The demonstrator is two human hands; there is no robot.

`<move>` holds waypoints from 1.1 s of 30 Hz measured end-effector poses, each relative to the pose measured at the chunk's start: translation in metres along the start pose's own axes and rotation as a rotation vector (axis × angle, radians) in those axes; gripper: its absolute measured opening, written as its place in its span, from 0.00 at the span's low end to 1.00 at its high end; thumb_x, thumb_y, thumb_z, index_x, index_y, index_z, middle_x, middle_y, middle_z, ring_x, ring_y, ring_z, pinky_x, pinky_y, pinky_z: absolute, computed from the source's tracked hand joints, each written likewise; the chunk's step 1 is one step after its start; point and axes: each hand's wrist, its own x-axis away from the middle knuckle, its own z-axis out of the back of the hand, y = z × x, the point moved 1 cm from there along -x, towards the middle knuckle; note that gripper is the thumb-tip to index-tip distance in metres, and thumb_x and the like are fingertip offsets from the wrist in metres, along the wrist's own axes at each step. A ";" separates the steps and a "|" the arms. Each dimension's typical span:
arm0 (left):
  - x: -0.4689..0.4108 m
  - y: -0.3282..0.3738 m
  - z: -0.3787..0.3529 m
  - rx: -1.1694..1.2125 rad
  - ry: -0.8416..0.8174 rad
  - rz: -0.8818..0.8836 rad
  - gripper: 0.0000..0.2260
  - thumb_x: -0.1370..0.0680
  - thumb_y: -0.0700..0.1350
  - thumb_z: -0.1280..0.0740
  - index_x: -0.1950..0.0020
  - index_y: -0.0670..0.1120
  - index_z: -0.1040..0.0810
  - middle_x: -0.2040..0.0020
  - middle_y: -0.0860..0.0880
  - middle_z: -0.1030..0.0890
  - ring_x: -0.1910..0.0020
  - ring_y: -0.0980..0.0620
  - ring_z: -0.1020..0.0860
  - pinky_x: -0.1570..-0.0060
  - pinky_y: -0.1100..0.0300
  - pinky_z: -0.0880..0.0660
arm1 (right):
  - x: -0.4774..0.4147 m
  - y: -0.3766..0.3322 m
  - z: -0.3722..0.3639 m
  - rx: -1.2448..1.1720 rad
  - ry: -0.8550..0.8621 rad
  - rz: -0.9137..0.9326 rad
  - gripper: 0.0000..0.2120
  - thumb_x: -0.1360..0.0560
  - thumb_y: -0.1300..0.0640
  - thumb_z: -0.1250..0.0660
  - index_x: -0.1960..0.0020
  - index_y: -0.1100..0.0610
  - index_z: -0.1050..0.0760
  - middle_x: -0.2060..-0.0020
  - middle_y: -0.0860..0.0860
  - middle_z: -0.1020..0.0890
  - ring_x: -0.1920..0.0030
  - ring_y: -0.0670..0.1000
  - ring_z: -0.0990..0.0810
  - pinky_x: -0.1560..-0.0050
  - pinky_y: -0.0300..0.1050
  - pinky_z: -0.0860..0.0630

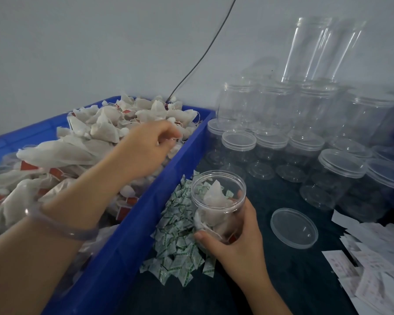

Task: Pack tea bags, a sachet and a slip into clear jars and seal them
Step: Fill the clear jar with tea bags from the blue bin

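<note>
Partly filled open jar [218, 201] at five o'clock, gripped by the right hand [237, 237]; left hand [146, 146] at ten o'clock pinches tea bags [105, 130] in the blue crate [127, 235]; sachet, slip and lid [293, 228] apparently not yet added.

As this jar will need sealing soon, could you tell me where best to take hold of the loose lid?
Pinch the left rim of the lid from above: it lies flat on the table, and that edge is nearest the right hand, which holds the jar.
</note>
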 end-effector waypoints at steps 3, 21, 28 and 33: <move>-0.007 -0.027 0.009 -0.336 -0.114 0.222 0.12 0.20 0.41 0.37 0.38 0.47 0.23 0.40 0.48 0.23 0.44 0.50 0.25 0.45 0.57 0.29 | 0.000 0.002 0.000 0.001 -0.008 -0.016 0.49 0.45 0.43 0.19 0.28 0.37 0.38 0.34 0.38 0.27 0.33 0.40 0.28 0.37 0.44 0.26; 0.001 -0.032 0.021 -0.578 -0.526 0.372 0.16 0.23 0.39 0.35 0.36 0.49 0.23 0.40 0.51 0.21 0.44 0.52 0.23 0.44 0.59 0.27 | 0.001 -0.001 0.001 0.043 -0.040 -0.051 0.54 0.46 0.40 0.19 0.25 0.45 0.39 0.32 0.39 0.29 0.31 0.40 0.31 0.33 0.47 0.28; -0.007 -0.038 0.023 -0.503 -0.247 0.250 0.07 0.22 0.40 0.35 0.57 0.51 0.22 0.57 0.53 0.24 0.54 0.51 0.26 0.53 0.59 0.31 | 0.000 -0.001 0.001 0.039 -0.041 -0.045 0.54 0.45 0.40 0.19 0.25 0.45 0.40 0.32 0.39 0.29 0.32 0.39 0.31 0.34 0.41 0.28; -0.009 -0.036 0.022 -0.080 0.086 0.191 0.05 0.19 0.44 0.41 0.53 0.49 0.28 0.57 0.54 0.26 0.61 0.55 0.25 0.62 0.59 0.31 | 0.001 0.000 0.000 0.037 -0.038 -0.030 0.53 0.45 0.41 0.19 0.25 0.44 0.39 0.34 0.36 0.29 0.33 0.38 0.30 0.36 0.36 0.28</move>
